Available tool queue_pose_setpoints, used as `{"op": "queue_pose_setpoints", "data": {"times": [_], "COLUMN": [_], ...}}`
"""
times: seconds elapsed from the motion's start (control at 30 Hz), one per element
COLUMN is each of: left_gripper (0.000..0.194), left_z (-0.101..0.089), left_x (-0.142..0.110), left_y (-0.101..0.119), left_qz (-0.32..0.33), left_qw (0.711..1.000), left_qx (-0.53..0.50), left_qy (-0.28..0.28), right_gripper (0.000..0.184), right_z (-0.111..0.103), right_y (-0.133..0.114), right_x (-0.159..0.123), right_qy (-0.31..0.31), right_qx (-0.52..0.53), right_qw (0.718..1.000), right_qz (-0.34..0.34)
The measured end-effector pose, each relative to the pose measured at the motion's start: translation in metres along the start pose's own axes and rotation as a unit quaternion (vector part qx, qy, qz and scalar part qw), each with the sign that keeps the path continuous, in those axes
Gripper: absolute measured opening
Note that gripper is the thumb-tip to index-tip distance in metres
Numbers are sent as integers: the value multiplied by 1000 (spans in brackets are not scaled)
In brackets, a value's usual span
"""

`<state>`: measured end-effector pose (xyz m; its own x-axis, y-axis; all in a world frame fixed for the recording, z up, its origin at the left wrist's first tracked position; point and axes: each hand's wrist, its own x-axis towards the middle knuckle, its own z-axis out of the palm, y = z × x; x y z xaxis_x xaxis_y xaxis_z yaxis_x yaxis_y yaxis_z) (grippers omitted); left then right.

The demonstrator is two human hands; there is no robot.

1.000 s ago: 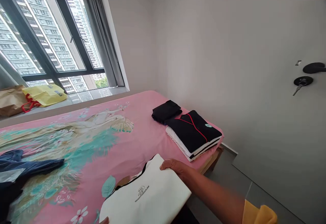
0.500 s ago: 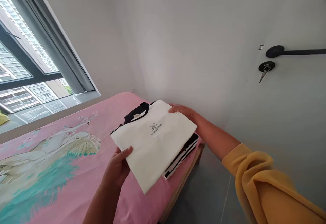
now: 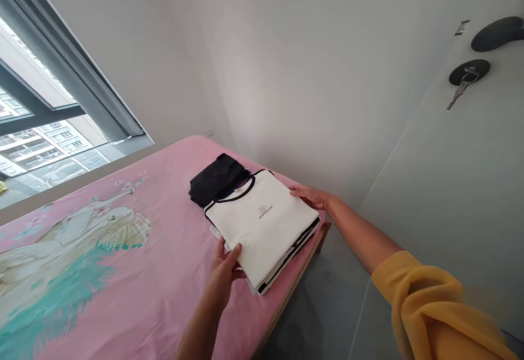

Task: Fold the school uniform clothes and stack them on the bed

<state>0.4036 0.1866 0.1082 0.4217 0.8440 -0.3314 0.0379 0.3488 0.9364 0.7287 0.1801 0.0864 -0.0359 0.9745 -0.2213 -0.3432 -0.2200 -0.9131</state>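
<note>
A folded cream-white T-shirt [image 3: 266, 234] with black neck trim and a small black logo lies on a stack of folded clothes [image 3: 293, 252] at the corner of the bed. My left hand [image 3: 224, 270] grips its near left edge, thumb on top and the other fingers partly hidden below. On the opposite edge, my right hand [image 3: 311, 195] holds the shirt's side, its thumb over the fabric. Just beyond the collar sits a folded black garment [image 3: 219, 178].
The bed [image 3: 172, 272] has a pink sheet with a printed bird and teal feathers. Its wooden frame edge [image 3: 286, 311] borders the grey floor [image 3: 323, 305]. A door handle [image 3: 497, 33] and lock with keys [image 3: 462, 88] are at right; a window [image 3: 45, 141] is at left.
The T-shirt has come down onto the stack, lined up with the clothes beneath. Both hands moved with it, and the black garment beyond the collar now shows more fully.
</note>
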Motion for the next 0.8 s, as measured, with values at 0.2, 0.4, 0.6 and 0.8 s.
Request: {"op": "queue_pose_setpoints", "data": {"times": [0.2, 0.4, 0.6, 0.8], "left_gripper": [92, 91, 91, 74], "left_z": [18, 28, 23, -32], "left_x": [-26, -43, -71, -120], "left_y": [-19, -32, -44, -110], "left_qz": [-10, -10, 5, -40], "left_qw": [1000, 999, 998, 996], "left_qx": [23, 27, 24, 38], "left_qy": [18, 35, 54, 75], "right_gripper": [53, 54, 36, 36], "right_z": [-6, -3, 5, 65], "right_y": [6, 16, 31, 38], "right_x": [-13, -39, -59, -87], "right_qy": [65, 164, 343, 381], "right_qx": [-113, -294, -428, -502], "right_qw": [991, 941, 836, 725], "right_qz": [21, 43, -22, -278]}}
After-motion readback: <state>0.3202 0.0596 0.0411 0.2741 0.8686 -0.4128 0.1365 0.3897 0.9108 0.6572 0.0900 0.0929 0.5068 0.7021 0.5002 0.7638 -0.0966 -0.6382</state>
